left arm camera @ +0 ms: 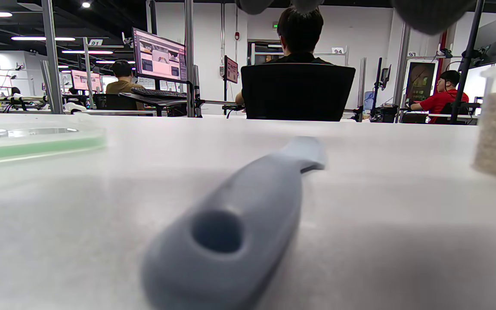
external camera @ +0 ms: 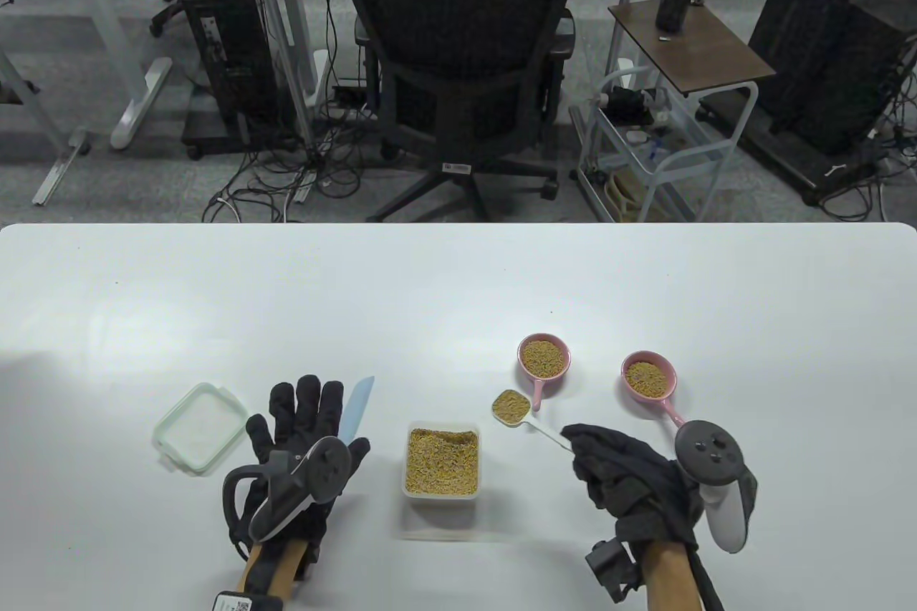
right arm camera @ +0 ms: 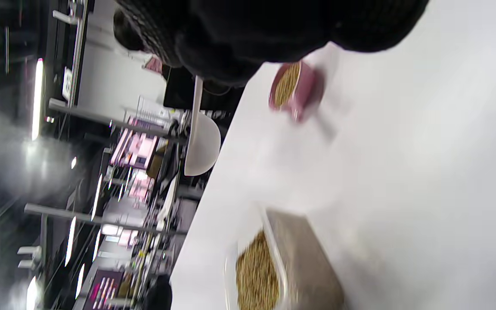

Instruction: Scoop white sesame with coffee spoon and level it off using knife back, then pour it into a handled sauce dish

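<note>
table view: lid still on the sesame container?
No. The lid lies on the table left of the left hand, and the sesame container stands open.

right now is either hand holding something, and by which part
The right hand grips the coffee spoon by its handle end, bowl full of sesame. The left hand lies flat over the knife, not gripping.

Table [external camera: 458, 281] is viewed from above, facing the room. Left wrist cam is set low, level w/ tabletop; right wrist cam is rolled sideways. Sesame box [external camera: 442, 462] is shared by all.
</note>
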The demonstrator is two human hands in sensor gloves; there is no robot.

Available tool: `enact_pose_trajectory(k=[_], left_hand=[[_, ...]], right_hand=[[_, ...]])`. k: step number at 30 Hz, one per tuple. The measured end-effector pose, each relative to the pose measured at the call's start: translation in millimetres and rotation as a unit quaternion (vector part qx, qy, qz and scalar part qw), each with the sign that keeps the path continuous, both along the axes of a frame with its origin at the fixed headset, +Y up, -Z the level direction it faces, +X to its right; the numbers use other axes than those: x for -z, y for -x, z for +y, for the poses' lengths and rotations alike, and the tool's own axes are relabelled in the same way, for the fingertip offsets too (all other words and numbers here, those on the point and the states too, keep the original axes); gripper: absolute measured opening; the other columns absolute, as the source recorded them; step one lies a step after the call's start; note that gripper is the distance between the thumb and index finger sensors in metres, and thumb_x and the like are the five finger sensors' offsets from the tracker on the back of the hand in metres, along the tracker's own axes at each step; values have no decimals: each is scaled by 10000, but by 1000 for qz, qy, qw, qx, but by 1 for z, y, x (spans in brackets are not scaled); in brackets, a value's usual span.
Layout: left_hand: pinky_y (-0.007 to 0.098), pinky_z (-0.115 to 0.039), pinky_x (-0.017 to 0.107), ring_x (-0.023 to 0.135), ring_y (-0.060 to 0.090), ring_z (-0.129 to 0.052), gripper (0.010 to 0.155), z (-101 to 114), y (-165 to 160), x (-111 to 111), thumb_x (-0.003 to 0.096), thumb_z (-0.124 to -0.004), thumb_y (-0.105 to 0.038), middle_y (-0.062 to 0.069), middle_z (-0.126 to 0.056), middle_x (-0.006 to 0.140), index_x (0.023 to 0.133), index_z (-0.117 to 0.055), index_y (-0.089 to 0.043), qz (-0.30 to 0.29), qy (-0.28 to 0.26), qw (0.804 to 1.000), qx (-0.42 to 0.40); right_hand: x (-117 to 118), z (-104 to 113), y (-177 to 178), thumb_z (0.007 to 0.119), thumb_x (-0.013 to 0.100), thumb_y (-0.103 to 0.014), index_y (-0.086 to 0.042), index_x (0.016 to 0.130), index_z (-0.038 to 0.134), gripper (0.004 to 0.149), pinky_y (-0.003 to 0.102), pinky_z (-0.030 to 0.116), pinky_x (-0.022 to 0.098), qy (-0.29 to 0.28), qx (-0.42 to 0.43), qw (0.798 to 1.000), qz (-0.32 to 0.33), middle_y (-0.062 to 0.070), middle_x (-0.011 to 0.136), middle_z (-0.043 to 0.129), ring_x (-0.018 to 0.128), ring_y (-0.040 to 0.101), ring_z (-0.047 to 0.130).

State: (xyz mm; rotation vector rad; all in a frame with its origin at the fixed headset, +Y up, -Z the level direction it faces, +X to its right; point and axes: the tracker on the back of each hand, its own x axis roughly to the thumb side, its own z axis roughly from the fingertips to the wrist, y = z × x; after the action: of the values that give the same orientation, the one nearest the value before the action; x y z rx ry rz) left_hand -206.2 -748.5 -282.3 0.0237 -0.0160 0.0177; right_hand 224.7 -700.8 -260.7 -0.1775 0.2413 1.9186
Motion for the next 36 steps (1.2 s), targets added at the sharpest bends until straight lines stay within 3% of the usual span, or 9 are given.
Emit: enact_pose_trajectory(k=[6, 13, 20, 36], left_hand=[[692, -327, 758, 1150, 420, -207, 838, 0, -4, 0, 539, -568, -682, 59, -259, 1300, 1215, -230, -321, -6, 6, 1000, 5], [693, -323, 757, 1149, 422, -203, 837, 1, 0, 1, 540, -569, -681, 61, -257, 1300, 1216, -232, -320, 2, 7, 1000, 2], [689, -319, 757, 1146, 425, -195, 834, -2, 4, 4, 542, -569, -679, 64, -254, 1300, 1215, -230, -321, 9, 16, 1000, 4], [685, -303, 752, 1138, 435, -183, 836, -5, 2, 5, 543, -567, -679, 72, -247, 1299, 1215, -225, -318, 2, 29, 1000, 10]], right_hand=[[-8, 16, -62, 781, 616, -283, -143, 968, 862, 387, 477, 791, 432, 12, -27, 992, -125, 78, 664, 955, 354, 186, 929], [7, -5, -96, 777, 622, -292, -174, 987, 842, 389, 483, 772, 471, 71, -45, 976, -202, 79, 711, 935, 400, 199, 926], [20, -28, -85, 772, 615, -293, -199, 995, 829, 395, 490, 763, 498, 81, -117, 950, -276, 80, 744, 917, 438, 207, 924], [35, -16, -48, 772, 615, -311, -323, 1025, 786, 410, 496, 710, 614, 52, -377, 888, -259, 72, 900, 823, 595, 214, 893]])
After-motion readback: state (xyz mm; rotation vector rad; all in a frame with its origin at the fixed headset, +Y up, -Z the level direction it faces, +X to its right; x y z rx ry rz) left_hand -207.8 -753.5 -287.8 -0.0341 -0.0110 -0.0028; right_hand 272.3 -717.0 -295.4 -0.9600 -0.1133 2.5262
